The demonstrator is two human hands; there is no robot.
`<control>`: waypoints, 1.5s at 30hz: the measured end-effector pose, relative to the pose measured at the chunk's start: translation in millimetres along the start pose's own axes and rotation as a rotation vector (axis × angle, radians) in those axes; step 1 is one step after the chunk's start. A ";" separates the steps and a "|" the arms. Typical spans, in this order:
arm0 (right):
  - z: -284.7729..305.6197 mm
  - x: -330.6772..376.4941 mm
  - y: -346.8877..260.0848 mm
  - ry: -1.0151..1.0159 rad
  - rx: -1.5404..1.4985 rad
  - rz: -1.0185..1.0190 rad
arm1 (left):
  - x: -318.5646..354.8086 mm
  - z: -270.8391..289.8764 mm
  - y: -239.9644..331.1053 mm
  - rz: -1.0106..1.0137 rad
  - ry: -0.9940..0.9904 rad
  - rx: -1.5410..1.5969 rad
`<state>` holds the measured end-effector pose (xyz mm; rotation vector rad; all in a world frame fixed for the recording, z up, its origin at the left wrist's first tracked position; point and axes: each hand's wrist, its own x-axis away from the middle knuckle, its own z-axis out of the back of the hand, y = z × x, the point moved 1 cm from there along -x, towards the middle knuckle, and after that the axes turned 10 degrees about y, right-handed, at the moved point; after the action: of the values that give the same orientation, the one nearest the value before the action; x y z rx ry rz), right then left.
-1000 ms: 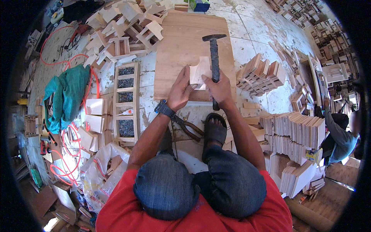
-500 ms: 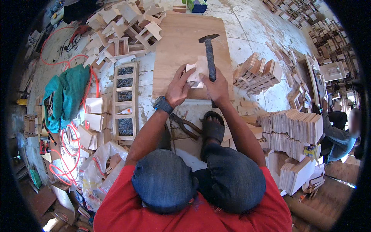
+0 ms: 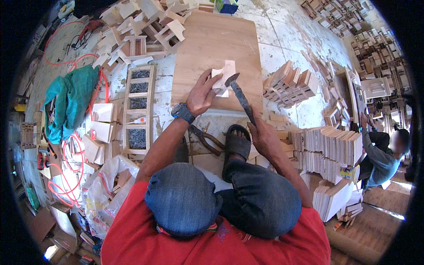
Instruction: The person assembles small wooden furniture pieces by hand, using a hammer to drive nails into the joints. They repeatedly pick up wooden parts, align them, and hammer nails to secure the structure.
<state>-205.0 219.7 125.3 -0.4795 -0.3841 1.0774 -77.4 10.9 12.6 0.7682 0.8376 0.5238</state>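
A small pale wooden piece with a curved notch [image 3: 227, 70] is on the plywood board [image 3: 216, 37] in front of me. My left hand [image 3: 202, 95] grips its left side, with the fingers and thumb pressed against it. My right hand [image 3: 265, 134] is closed around the lower handle of a hammer [image 3: 242, 98]. The handle is wrapped in dark material. The hammer's head is over the right part of the wooden piece; whether they touch I cannot tell. A nail, if there is one, is hidden or too small to see.
A divided wooden tray of nails [image 3: 150, 110] lies left of the board. Pincers [image 3: 205, 139] lie by my feet. Wooden assemblies [image 3: 141, 44] are heaped at far left, with stacked ones [image 3: 291, 86] at right. A person [image 3: 383, 154] sits at far right.
My right hand has left the wooden piece and drawn back toward me, its grip now low on the hammer. The hammer head has come down over the piece. My left hand still holds it.
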 end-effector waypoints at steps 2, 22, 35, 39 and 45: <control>2.8 2.8 1.7 0.180 -0.033 0.097 | -1.5 1.3 0.3 -0.053 0.040 0.017; -35.0 3.9 35.2 0.299 -0.146 0.034 | 0.5 -8.2 14.1 0.081 0.281 -0.058; -103.7 -33.6 74.1 0.248 -0.326 -0.079 | 88.0 20.5 -20.5 0.317 0.345 -0.014; -110.7 -23.4 83.2 0.143 -0.316 -0.300 | 185.4 107.2 -56.8 0.484 0.619 -0.541; -110.0 -12.6 83.8 0.201 -0.422 -0.287 | 245.1 168.1 -113.1 0.940 -0.021 -1.018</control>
<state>-215.2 220.7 -13.2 -0.8723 -0.4873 0.6607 212.5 41.4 -114.6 0.1534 0.0519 1.6104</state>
